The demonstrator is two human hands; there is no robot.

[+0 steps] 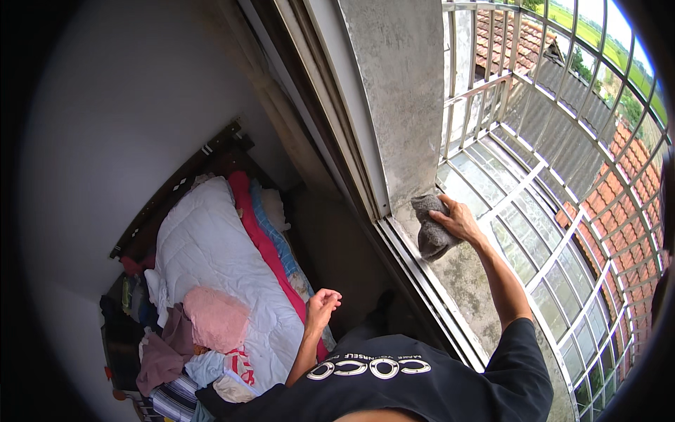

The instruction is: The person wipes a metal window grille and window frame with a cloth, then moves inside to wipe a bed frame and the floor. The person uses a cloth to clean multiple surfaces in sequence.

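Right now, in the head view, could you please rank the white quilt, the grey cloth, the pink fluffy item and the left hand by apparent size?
1. White quilt
2. Pink fluffy item
3. Grey cloth, partly covered by the right hand
4. Left hand

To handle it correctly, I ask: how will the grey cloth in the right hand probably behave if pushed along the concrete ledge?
The grey cloth will likely bend and bunch, as it looks crumpled under the right hand. Its textured surface may drag on the rough-looking concrete ledge. It seems unlikely to roll, being irregular in shape.
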